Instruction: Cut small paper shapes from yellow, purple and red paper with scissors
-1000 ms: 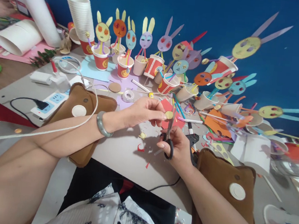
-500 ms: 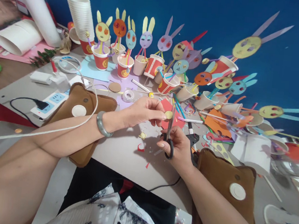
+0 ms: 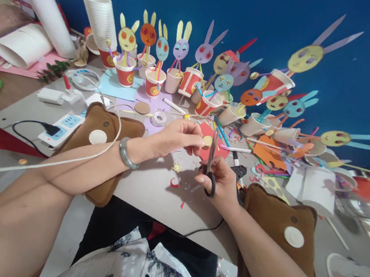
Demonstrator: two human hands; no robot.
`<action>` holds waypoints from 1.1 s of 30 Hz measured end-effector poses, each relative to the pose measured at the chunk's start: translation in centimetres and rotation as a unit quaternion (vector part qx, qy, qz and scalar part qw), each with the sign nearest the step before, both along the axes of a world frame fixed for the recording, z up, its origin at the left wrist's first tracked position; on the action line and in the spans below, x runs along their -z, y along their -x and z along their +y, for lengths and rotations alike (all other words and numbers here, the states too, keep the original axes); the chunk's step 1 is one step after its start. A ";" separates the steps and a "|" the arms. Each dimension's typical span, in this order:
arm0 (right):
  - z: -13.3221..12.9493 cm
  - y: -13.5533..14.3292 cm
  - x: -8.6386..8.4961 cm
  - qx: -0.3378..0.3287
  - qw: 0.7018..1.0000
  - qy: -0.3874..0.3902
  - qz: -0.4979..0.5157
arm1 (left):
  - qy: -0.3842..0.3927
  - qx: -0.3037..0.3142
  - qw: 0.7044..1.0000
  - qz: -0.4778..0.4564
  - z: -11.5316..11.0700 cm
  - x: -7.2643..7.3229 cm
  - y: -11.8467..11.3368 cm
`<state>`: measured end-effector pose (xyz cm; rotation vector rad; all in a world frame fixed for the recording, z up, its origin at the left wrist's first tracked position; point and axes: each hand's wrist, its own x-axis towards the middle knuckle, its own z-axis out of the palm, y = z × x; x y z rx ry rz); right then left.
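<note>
Both hands close together

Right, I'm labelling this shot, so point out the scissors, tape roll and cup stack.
Scissors (image 3: 211, 153): head view, on the blades.
Tape roll (image 3: 152, 118): head view, left part of its ring.
Cup stack (image 3: 101, 25): head view, side of the stack.

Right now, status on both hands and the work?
Left hand pinching small yellow paper disc. Right hand gripping black-handled scissors, blades beside disc. Red paper behind.
</note>
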<state>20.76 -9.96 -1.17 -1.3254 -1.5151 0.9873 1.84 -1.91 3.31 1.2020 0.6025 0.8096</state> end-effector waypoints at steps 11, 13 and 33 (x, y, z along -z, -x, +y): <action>0.0 0.0 -0.1 -0.022 1.000 0.019 0.007 | 0.001 0.007 1.000 0.001 0.1 0.2 -0.1; 0.0 0.0 -0.2 -0.022 1.000 0.020 0.006 | 0.008 0.005 1.000 0.004 0.1 0.1 -0.1; 0.0 0.0 -0.2 -0.005 1.000 0.013 -0.006 | 0.000 0.027 1.000 -0.005 0.2 0.2 0.0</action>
